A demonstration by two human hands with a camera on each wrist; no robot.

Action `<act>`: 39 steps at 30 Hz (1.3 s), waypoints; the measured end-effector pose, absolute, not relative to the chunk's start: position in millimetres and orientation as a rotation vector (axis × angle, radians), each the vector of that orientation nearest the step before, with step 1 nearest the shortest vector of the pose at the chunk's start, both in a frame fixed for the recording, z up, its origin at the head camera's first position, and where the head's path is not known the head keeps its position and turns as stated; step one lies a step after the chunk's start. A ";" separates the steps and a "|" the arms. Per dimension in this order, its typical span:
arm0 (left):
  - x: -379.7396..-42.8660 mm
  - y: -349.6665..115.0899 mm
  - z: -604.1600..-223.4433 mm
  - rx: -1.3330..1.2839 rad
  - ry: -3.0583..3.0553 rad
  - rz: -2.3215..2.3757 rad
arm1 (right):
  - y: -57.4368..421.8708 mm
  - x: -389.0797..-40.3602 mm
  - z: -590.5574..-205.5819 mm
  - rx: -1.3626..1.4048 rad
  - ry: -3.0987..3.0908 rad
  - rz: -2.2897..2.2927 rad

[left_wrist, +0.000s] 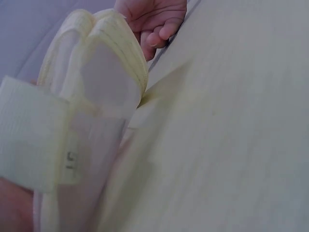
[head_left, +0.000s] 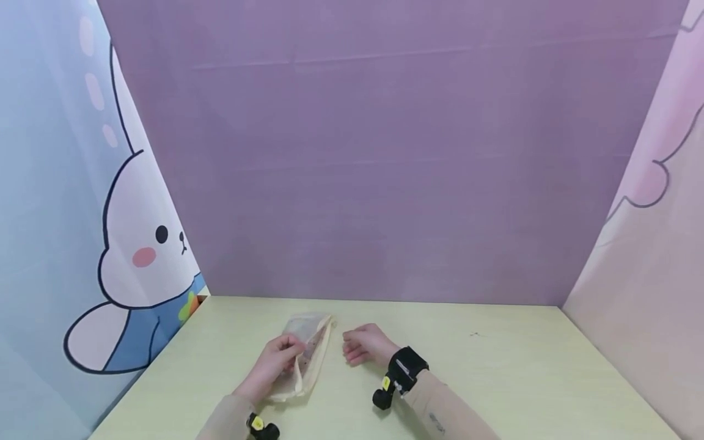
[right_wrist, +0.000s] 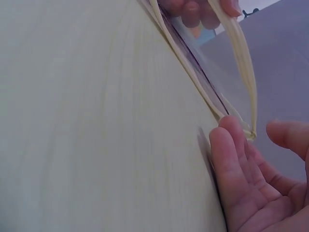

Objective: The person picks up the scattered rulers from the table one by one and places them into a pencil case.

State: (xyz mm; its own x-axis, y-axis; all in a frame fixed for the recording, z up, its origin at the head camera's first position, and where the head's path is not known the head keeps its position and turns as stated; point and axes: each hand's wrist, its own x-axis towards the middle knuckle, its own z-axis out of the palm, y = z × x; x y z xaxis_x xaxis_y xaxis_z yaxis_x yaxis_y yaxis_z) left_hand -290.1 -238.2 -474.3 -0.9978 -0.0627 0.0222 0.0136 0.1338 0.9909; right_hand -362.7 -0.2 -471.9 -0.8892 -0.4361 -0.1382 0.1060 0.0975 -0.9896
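Note:
A see-through mesh pouch [head_left: 304, 327] with cream fabric edging lies at the front of the table, left of centre. My left hand [head_left: 276, 356] pinches the near edge of its mouth between thumb and fingers, pulling that edge up. In the right wrist view the mouth gapes, and something with a thin dark purple edge [right_wrist: 205, 75] shows inside. A cream ribbed flap [left_wrist: 31, 133] and a small dark mark on the pouch appear in the left wrist view. My right hand [head_left: 370, 343] holds nothing; its fingers are loosely bent, just right of the pouch's far end.
The pale wood-grain table [head_left: 467, 379] runs back to a purple cloth screen [head_left: 385, 171]. A blue curtain with a cartoon rabbit [head_left: 148, 244] hangs at left, a pink one [head_left: 649, 275] at right. Small dark marks [head_left: 475, 334] lie on the tabletop at right.

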 end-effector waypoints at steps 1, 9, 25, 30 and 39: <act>-290.3 -238.5 -474.3 0.049 -2.335 -2.025 | 3.0 -362.7 -471.5 -0.322 1.984 -1.846; -291.5 -238.3 -475.0 0.007 -2.435 -1.922 | 31.7 -366.1 -468.3 -0.326 1.995 -1.835; -292.3 -229.5 -472.3 -0.059 -2.633 -1.670 | 81.4 -370.4 -455.5 -0.311 2.101 -1.804; -290.9 -225.4 -469.1 -0.184 -2.704 -1.513 | 93.1 -367.2 -454.7 -0.279 2.147 -1.794; -288.1 -218.9 -465.9 -0.281 -2.752 -1.355 | 119.8 -366.9 -458.9 -0.216 2.187 -1.786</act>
State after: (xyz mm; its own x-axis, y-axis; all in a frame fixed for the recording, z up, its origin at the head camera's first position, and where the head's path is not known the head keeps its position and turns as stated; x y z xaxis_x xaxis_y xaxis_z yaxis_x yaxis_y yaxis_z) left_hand -288.1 -218.9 -465.9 -0.9815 0.1358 0.1346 0.1895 0.5967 0.7798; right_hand -366.9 119.8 -458.9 -0.9412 -0.3071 -0.1408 0.0766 0.2119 -0.9743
